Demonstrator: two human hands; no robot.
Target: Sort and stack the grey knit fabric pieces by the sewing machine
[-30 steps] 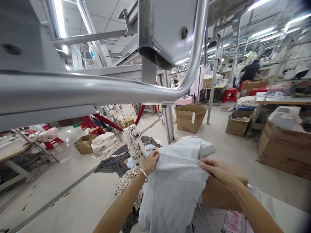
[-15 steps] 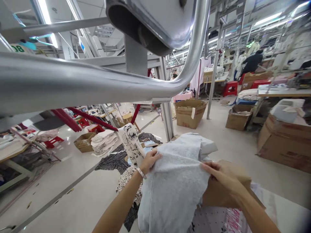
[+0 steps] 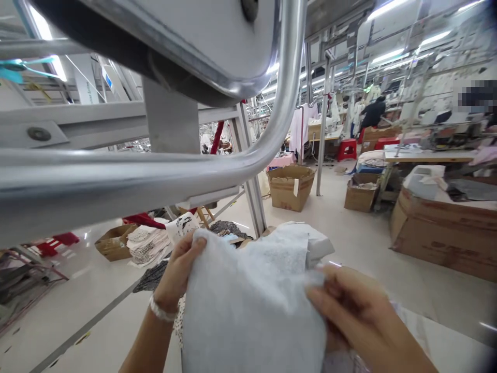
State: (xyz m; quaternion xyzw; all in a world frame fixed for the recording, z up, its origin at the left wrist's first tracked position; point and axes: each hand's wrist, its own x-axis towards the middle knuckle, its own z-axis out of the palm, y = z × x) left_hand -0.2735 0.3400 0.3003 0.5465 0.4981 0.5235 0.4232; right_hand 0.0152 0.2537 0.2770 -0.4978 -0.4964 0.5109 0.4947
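Pinching a light grey-blue cloth (image 3: 248,316) by its upper edges, the two hands work low in the view, below a curved metal tube (image 3: 194,176). The left hand (image 3: 178,272), a pale bracelet (image 3: 161,309) at its wrist, clasps the upper left corner between thumb and fingers; the right hand (image 3: 357,305), blurred, nips the cloth's upper right edge. The cloth's lower end is cut off by the bottom of the view, and it hides most of whatever lies under it. More fabric of the same colour (image 3: 287,241) lies just behind; whether the two are one piece I cannot tell. The metal tube and the parts above it block much of the upper left, and a patch at the far right is pixelated.

A cardboard box (image 3: 291,196) stands beyond the fabric, a pale strip hanging over its front; its contents are hard to make out. A smaller box (image 3: 359,199) farther right holds pale material. On or in the large carton (image 3: 442,238) at the right sit a whitish jug (image 3: 417,177) and some cloth. At the left, another box (image 3: 112,247) stands beside a pile of folded fabric (image 3: 147,243).

The floor (image 3: 97,316) is pale and glossy, crossed by a grey line. Farther off are a white tabletop (image 3: 430,155), a red stool (image 3: 347,150) and a person in dark clothing (image 3: 375,111), under strip lights.
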